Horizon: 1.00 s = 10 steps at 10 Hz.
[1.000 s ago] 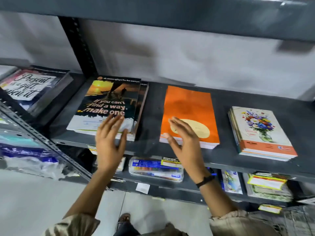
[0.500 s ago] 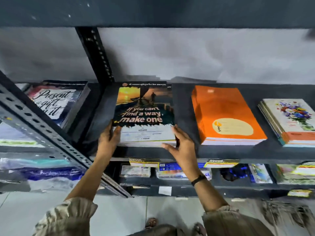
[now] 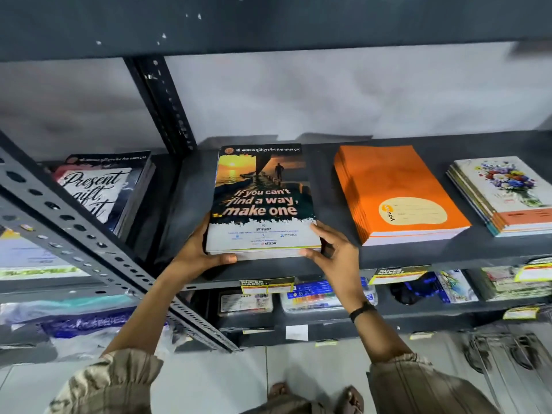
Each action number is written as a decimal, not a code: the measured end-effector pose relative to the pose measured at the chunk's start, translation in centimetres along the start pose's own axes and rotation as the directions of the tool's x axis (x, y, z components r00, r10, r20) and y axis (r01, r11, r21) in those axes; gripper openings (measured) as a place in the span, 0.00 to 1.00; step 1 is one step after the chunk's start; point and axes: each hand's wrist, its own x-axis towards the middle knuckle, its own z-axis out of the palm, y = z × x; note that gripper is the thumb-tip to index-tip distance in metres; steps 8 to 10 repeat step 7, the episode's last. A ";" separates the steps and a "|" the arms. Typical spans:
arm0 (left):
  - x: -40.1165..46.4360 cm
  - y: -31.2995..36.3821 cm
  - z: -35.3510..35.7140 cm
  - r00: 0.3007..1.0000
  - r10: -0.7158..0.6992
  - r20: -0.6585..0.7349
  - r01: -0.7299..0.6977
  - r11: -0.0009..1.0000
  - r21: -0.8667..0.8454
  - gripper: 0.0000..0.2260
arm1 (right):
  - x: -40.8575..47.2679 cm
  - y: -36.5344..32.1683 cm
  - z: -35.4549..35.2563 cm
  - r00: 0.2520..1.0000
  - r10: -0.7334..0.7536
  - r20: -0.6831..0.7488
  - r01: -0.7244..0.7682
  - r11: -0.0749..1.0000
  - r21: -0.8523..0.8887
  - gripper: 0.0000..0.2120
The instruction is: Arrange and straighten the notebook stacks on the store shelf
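- Far left, behind the slanted metal upright (image 3: 74, 234), I see a dark stack with "Present" lettering (image 3: 101, 186) lying flat in the neighbouring bay; neither hand touches it.
- My left hand (image 3: 194, 252) grips the near-left corner of the sunset notebook stack (image 3: 263, 201): thumb laid along the front edge, fingers wrapped up the left side. That looks like a hold meant to square the side and front edges at once.
- The stack itself lies flat on the shelf (image 3: 403, 255), its front edge close to the shelf lip, its cover lettering facing me and reading almost straight.
- My right hand (image 3: 334, 252) brackets the near-right corner, fingers loosely spread, thumb at the front edge, fingertips touching the right side. So the stack sits between the two grips, pinched from both sides. I judge this to be an aligning squeeze.
- Right of that, well apart, the orange notebook stack (image 3: 397, 192) rests with its layers stepped and its body skewed, so it likely needs straightening too.
- Farthest right, the floral notebook stack (image 3: 504, 192) is fanned out at the left edge.
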 end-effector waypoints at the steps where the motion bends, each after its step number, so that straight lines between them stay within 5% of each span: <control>1: 0.0 -0.4 -0.1 1.000 -0.020 -0.006 0.020 1.000 0.004 0.61 | 0.4 0.0 0.0 1.000 0.027 -0.015 -0.026 0.999 0.048 0.25; 3: -0.6 -0.9 0.9 0.995 0.023 -0.098 -0.014 0.995 0.096 0.40 | 0.7 0.0 -0.2 0.998 0.057 -0.007 -0.057 0.997 0.059 0.25; 5: -1.4 -0.9 1.2 0.990 -0.021 -0.143 0.051 0.976 0.210 0.42 | 0.5 -0.6 -1.3 0.996 -0.003 0.087 0.003 1.000 -0.004 0.26; 6: -2.5 0.9 1.9 0.953 0.015 -0.303 0.078 0.952 0.295 0.42 | 0.0 -1.2 -2.9 0.990 0.006 0.138 -0.019 0.995 0.096 0.25; 7: -4.2 4.0 5.4 0.863 0.212 -0.459 -0.058 0.943 0.327 0.31 | -0.9 -1.6 -5.5 0.999 -0.030 0.033 0.025 0.986 0.162 0.20; 10: -4.2 4.0 5.4 0.863 0.212 -0.459 -0.058 0.943 0.327 0.31 | -0.9 -1.6 -5.5 0.999 -0.030 0.033 0.025 0.986 0.162 0.20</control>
